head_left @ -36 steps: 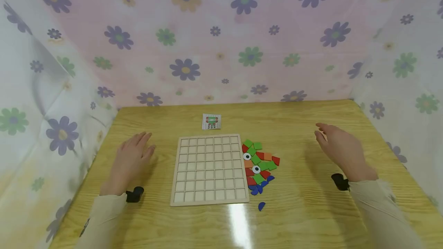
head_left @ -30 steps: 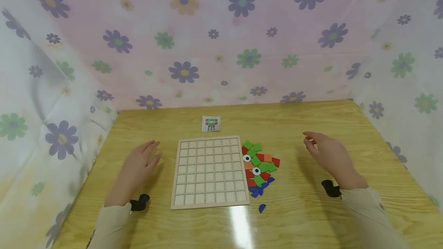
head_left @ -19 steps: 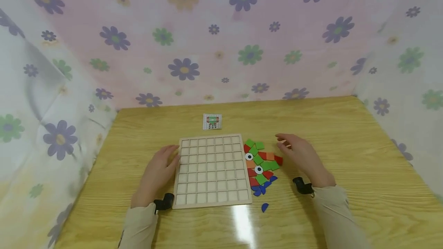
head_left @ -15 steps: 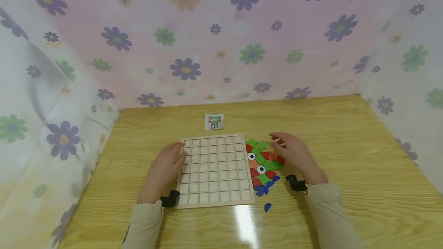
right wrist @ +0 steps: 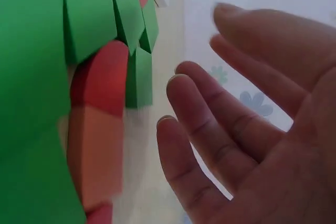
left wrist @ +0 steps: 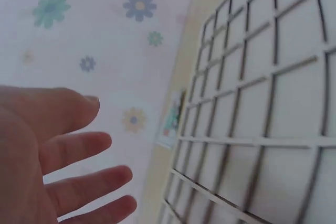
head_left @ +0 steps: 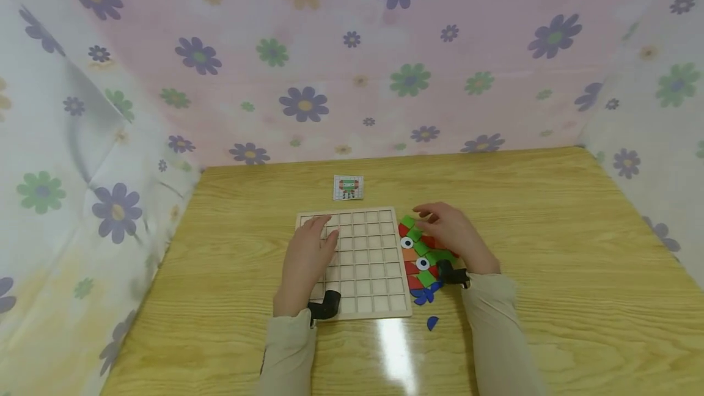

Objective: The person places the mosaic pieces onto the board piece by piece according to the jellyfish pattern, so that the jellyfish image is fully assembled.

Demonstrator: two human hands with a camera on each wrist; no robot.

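Note:
A pale wooden grid board (head_left: 363, 271) with bare square cells lies on the table. Over its left part hovers my left hand (head_left: 307, 258), fingers loosely extended and holding nothing; the left wrist view shows the board's grid (left wrist: 252, 82) beside those fingers. Flat coloured pieces lie in a cluster along the board's right edge: green squares (head_left: 420, 249), red ones, orange ones, two white discs with black dots (head_left: 422, 263) and blue half-circles (head_left: 423, 295). Above the cluster's right side is my right hand (head_left: 453, 231), relaxed and holding nothing; green pieces (right wrist: 89, 14) sit near its fingers in the right wrist view.
A small printed card (head_left: 348, 187) with a coloured figure on a grid lies behind the board. One blue half-circle (head_left: 432, 322) sits apart, nearer the front. The wooden table (head_left: 231, 249) meets a flowered cloth (head_left: 242, 72) at the back and sides.
Both hands have moved inward: the left from the table's left side to over the board, the right leftward to above the pieces. The board and pieces appear unmoved on the table.

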